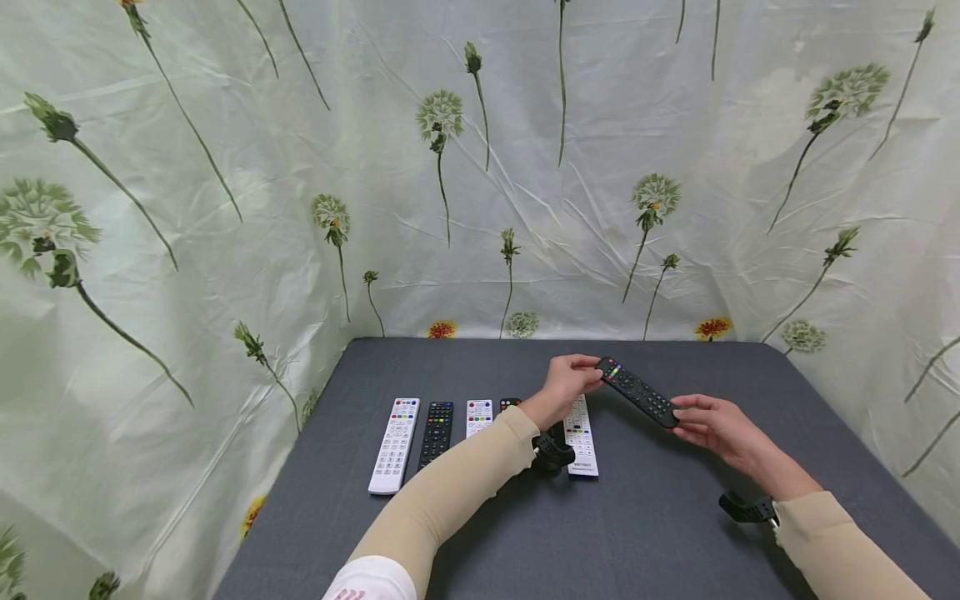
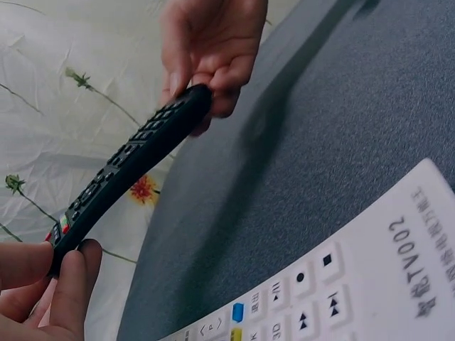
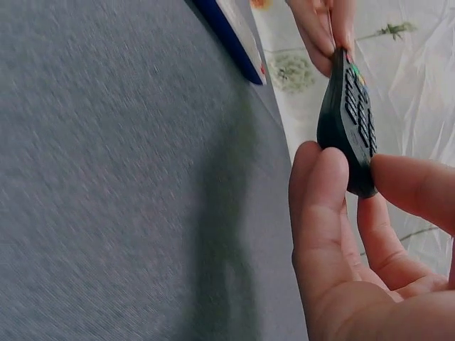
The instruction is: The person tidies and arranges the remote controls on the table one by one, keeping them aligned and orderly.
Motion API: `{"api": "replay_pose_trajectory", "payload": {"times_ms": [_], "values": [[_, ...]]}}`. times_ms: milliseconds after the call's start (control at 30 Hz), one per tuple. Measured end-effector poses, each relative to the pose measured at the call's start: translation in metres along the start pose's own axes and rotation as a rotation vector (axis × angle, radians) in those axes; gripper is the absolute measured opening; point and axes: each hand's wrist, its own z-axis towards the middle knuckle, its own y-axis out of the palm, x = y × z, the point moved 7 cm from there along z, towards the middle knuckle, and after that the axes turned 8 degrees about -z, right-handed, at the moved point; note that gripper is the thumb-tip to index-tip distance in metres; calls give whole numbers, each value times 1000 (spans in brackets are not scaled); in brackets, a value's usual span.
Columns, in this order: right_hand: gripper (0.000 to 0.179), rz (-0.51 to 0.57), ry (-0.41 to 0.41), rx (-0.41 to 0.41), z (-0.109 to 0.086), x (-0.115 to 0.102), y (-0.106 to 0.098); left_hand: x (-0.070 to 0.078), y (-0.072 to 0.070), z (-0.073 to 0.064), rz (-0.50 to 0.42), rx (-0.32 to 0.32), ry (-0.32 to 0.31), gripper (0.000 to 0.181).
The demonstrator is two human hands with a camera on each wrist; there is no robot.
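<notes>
A black remote control (image 1: 637, 392) with colored buttons is held above the table, tilted, between both hands. My left hand (image 1: 564, 385) pinches its upper left end, the one with the red button. At the other end, my right hand (image 1: 716, 429) grips it between thumb and fingers. In the left wrist view the black remote (image 2: 135, 156) spans from one hand to the other, off the tabletop. Below the left wrist lies a white remote (image 1: 581, 437), partly covered by that hand and its wrist strap; its lettered end shows large in the left wrist view.
To the left lie a white remote (image 1: 394, 446), a black remote (image 1: 436, 433) and another white remote (image 1: 479, 415), in a row. One more dark remote (image 1: 509, 403) is mostly hidden behind the left forearm. The dark grey table (image 1: 637, 533) meets a flower-patterned curtain (image 1: 480, 192).
</notes>
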Motion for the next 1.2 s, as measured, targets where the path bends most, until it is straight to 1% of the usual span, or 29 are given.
{"api": "replay_pose_trajectory", "payload": {"times_ms": [133, 300, 467, 533, 600, 667, 833, 933, 1067, 1133, 1200], "values": [[26, -14, -27, -33, -5, 3, 12, 1, -4, 1, 40, 27, -4, 22], [42, -58, -46, -76, -8, 9, 27, 1, -7, 2, 100, 64, -24, 20], [51, -105, -56, -83, -8, 12, 42, 2, -9, 4, 121, 63, -28, 21], [53, -111, -57, -74, -7, 13, 47, 2, -9, 6, 129, 52, -29, 20], [57, -125, -51, -65, -7, 15, 51, 2, -9, 7, 150, 36, -24, 18], [59, -147, -38, -47, -6, 18, 55, 4, -7, 9, 209, 13, -6, 17], [60, -193, 6, 16, -6, 25, 60, 10, -3, 12, 459, -63, 66, 15], [59, -213, 24, 35, -7, 28, 62, 10, -3, 15, 565, -121, 91, 16], [59, -254, 25, 68, -6, 28, 65, 13, -5, 19, 653, -179, 133, 15], [59, -291, 20, 89, -6, 27, 67, 14, -7, 20, 678, -202, 148, 13], [59, -327, 14, 104, -5, 27, 69, 15, -9, 21, 683, -229, 146, 14]]}}
